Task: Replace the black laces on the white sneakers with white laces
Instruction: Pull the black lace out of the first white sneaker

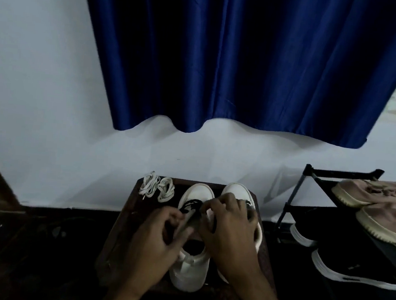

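Two white sneakers stand side by side on a dark small table [121,234], toes toward the wall. The left sneaker [190,267] carries black laces [190,203] over its tongue. My left hand [157,237] pinches a strand of the black lace at the sneaker's left side. My right hand [229,225] has its fingers curled over the lacing area, gripping the lace, and it hides most of the right sneaker [238,190]. Two bundles of white laces [157,188] lie at the table's far left corner.
A black shoe rack [309,184] stands to the right, with pinkish sneakers [375,208] on top and black shoes with white soles [349,273] lower down. A blue curtain [249,58] hangs on the white wall behind. The floor around is dark.
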Demonstrator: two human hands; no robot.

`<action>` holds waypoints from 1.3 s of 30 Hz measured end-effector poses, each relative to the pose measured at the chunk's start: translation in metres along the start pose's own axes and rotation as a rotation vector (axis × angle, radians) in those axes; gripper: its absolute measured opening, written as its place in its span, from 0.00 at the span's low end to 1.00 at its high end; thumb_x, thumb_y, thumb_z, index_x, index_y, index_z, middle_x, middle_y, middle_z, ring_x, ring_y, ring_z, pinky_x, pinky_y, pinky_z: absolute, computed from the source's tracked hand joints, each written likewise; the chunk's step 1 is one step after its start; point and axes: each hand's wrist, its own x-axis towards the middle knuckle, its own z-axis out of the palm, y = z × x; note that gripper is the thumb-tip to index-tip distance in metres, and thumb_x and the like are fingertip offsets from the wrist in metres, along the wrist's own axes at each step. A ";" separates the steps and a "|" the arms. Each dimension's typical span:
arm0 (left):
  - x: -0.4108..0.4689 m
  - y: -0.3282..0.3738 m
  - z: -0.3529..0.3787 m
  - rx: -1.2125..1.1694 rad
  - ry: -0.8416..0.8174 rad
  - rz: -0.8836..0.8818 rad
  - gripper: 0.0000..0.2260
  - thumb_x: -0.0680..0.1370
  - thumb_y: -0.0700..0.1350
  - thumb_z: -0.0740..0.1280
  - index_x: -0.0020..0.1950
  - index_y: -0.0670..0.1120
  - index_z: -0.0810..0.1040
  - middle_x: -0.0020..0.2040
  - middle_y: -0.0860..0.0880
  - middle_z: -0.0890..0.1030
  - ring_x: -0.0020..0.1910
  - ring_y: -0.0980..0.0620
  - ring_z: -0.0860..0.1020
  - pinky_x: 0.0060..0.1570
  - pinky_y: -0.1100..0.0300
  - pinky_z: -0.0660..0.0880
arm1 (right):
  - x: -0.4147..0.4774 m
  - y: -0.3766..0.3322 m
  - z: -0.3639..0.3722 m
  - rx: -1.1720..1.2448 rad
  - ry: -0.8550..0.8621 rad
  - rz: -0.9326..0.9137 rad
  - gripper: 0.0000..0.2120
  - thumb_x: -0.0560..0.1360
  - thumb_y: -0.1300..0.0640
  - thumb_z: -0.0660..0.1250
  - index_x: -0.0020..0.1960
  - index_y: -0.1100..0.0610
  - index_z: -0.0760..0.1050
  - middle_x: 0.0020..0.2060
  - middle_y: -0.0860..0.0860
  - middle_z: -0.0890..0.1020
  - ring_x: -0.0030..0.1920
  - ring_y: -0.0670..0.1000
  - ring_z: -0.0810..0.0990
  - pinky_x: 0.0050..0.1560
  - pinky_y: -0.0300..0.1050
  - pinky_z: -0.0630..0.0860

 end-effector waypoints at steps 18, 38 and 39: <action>-0.003 -0.010 0.049 -0.361 0.346 -0.288 0.15 0.68 0.39 0.70 0.34 0.55 0.67 0.31 0.55 0.76 0.31 0.57 0.76 0.32 0.55 0.75 | 0.015 0.000 0.005 -0.086 -0.136 -0.288 0.05 0.67 0.43 0.65 0.40 0.42 0.77 0.46 0.38 0.73 0.47 0.47 0.72 0.51 0.55 0.70; -0.028 -0.015 0.087 -0.327 0.557 -0.011 0.08 0.72 0.52 0.67 0.49 0.54 0.77 0.46 0.55 0.76 0.44 0.54 0.79 0.42 0.61 0.76 | 0.062 0.025 -0.066 0.733 -0.922 -0.216 0.17 0.76 0.46 0.67 0.50 0.61 0.79 0.57 0.51 0.77 0.61 0.49 0.75 0.61 0.44 0.71; -0.028 -0.014 0.087 -0.323 0.552 -0.007 0.07 0.72 0.52 0.67 0.49 0.54 0.78 0.45 0.55 0.76 0.43 0.54 0.79 0.41 0.60 0.76 | 0.063 0.026 -0.069 0.750 -0.940 -0.184 0.20 0.76 0.42 0.66 0.48 0.61 0.79 0.54 0.52 0.78 0.58 0.50 0.77 0.59 0.47 0.72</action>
